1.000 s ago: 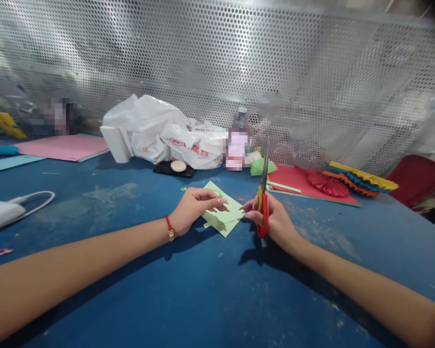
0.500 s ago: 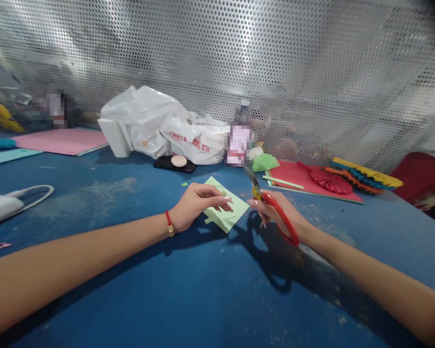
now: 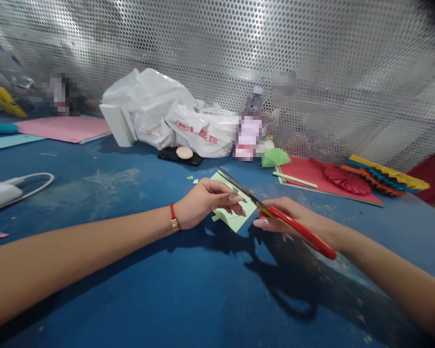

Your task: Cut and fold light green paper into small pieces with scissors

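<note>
My left hand (image 3: 212,203), with a red cord bracelet at the wrist, pinches a small bit of light green paper (image 3: 235,190), mostly hidden by the fingers. Beneath those fingers is a light green paper square (image 3: 238,222), and a narrow green strip pokes out at its left. My right hand (image 3: 286,215) is closed round red-handled scissors (image 3: 293,223). Their blades point left and away, passing over the square just beyond my left fingertips. Small green paper scraps (image 3: 192,178) lie on the blue table (image 3: 159,290) past my left hand.
Behind stand white plastic bags (image 3: 155,106) and a bottle (image 3: 254,101), with a black phone-like slab (image 3: 170,155) in front. Right are a green paper fan (image 3: 275,157), red sheets (image 3: 300,169) and folded paper strips (image 3: 387,174). Pink sheets (image 3: 65,128) and a white cabled device (image 3: 0,195) lie left.
The scissors have swung from pointing upward to lying leftward across the green square, close to my left fingers. A second green scrap now shows beside the first. The whole view has shifted slightly.
</note>
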A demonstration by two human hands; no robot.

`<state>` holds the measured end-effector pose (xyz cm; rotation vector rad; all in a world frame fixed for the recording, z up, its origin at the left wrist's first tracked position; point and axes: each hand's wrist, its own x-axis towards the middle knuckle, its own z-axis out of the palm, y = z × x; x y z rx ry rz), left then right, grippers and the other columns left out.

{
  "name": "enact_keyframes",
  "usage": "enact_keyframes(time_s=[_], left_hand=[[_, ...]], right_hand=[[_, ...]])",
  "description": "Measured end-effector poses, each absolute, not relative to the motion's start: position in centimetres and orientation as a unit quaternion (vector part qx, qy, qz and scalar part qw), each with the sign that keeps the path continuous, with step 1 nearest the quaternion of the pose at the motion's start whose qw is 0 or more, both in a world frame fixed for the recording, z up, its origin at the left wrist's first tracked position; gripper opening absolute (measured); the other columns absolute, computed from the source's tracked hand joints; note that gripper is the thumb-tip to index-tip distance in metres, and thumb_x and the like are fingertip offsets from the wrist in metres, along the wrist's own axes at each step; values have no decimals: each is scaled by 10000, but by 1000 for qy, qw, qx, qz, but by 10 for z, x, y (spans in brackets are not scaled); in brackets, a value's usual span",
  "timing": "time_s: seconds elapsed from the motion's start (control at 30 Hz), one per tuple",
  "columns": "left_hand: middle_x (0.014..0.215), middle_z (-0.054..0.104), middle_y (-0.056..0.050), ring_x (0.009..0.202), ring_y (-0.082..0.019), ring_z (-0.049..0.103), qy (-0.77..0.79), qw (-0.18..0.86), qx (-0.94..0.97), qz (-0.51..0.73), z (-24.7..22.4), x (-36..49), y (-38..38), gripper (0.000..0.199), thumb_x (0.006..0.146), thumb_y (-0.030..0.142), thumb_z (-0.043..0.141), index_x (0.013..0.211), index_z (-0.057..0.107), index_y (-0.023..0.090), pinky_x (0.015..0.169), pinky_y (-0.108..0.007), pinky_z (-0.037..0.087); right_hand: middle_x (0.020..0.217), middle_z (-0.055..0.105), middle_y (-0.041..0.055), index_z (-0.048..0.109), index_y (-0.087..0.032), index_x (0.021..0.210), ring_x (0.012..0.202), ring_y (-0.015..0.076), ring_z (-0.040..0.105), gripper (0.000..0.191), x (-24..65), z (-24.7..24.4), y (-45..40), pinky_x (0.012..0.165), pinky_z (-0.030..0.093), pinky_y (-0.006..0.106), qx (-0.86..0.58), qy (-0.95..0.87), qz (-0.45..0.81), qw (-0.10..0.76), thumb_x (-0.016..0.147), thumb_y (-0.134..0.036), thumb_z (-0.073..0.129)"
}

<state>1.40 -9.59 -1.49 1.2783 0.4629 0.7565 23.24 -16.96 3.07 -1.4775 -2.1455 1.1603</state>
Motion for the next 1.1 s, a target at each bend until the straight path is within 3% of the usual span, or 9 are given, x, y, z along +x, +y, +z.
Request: enact_keyframes(time_s=[0.4, 0.8, 1.1], left_hand=[[640, 744, -60, 616, -144, 702, 206, 744, 530, 351, -16, 16, -96, 294, 602, 340, 899, 674, 731, 110, 633, -226, 518], [643, 733, -55, 617, -158, 702, 184, 749, 527, 357, -17, 16, -97, 268, 621, 308, 889, 650, 713, 107, 647, -265, 541], [619, 725, -52, 615, -167, 699, 204, 741, 535, 352, -18, 16, -98, 287, 608, 330, 889, 615, 691, 122, 655, -282, 532]], right_hand=[[654, 340, -48, 451, -195, 693, 576, 101, 341, 379, 227, 30, -176, 503, 258, 246, -514, -723, 436, 153, 841, -481, 649], [656, 365, -49, 463, -199, 722, 572, 105, 337, 377, 223, 25, -180, 499, 280, 244, -534, -723, 411, 153, 856, -511, 629], [709, 484, 8, 619, -206, 757, 566, 128, 402, 319, 224, 27, -185, 447, 315, 247, -549, -700, 414, 192, 801, -515, 681]])
